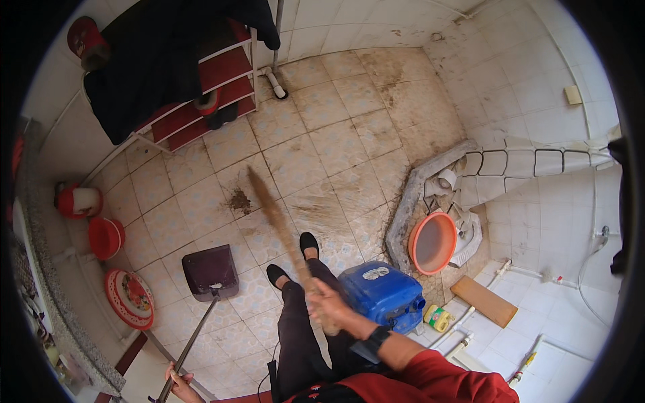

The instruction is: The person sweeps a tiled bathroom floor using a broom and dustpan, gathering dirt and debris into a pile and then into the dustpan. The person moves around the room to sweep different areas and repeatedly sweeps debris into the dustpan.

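My right hand (329,307) is wrapped round a straw broom (274,218). The broom slants up and left from my hand, its narrow far end near a small heap of dark dirt (240,201) on the tiled floor; whether it touches the floor I cannot tell. Down at the lower left, my left hand (180,385) grips the long dark handle of a dustpan (211,270). The dustpan's purple-brown scoop lies left of my feet, apart from the dirt and the broom.
A blue plastic jug (379,295) stands close by my right leg. Further right, an orange basin (433,243) sits within a low concrete curb (403,208). A red-shelved rack (225,67) is at the far left. A red bucket (106,238) and a patterned tray (130,299) line the left side.
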